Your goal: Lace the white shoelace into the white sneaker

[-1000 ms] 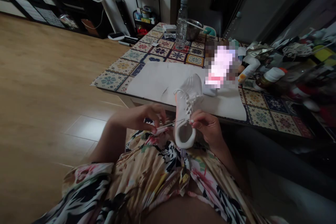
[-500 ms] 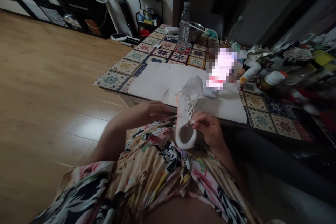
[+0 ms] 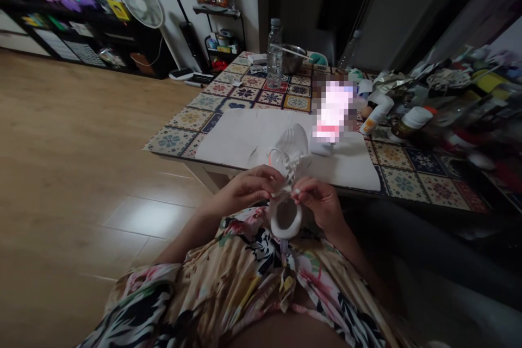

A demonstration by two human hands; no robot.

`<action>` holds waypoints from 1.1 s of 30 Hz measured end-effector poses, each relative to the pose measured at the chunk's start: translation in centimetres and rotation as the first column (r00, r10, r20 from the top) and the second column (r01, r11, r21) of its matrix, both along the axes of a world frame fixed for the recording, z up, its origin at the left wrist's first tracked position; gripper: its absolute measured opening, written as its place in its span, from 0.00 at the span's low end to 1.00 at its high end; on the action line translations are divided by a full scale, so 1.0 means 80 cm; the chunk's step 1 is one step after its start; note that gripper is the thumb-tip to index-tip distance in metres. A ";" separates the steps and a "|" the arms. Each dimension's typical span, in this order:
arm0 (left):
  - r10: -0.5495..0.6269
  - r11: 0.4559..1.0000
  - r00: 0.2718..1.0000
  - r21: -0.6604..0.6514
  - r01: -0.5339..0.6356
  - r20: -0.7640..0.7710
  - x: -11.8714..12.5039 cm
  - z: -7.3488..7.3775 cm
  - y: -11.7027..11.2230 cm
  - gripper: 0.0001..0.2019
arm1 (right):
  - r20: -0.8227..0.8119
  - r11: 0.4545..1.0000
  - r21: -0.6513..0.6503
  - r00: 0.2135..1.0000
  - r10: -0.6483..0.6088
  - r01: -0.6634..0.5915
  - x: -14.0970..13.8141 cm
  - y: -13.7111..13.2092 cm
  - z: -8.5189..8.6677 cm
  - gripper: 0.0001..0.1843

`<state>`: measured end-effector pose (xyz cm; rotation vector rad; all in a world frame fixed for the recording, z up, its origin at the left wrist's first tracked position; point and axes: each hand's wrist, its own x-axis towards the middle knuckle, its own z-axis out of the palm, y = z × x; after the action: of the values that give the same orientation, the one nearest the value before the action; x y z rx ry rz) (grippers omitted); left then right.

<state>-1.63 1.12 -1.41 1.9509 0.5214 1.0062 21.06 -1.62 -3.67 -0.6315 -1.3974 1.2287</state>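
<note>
A white sneaker with white laces stands heel-down on my lap, its toe pointing away over the table's near edge. My left hand is closed in a pinch on a lace at the shoe's collar, on its left side. My right hand is closed too, fingertips pinching a lace on the right side of the collar. Both hands meet just above the shoe's opening. My floral dress lies under it.
A low table with a patterned tile top carries a white sheet, a clear water bottle, a metal bowl and a heap of bottles and clutter at right. Wooden floor lies left, a standing fan behind.
My left hand has come back up from my lap to the shoe's collar and pinched the lace. The shoe sits a little lower and more upright; the view has shifted.
</note>
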 end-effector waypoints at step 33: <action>0.177 0.929 0.984 -0.333 -0.162 0.014 0.046 -0.010 -0.011 0.15 | 0.251 0.901 0.389 0.919 -0.304 0.192 -0.003 -0.008 0.010 0.03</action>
<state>2.05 0.21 -2.20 1.6017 0.7924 0.9933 20.85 -2.25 -2.85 -0.7397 -1.6868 0.6622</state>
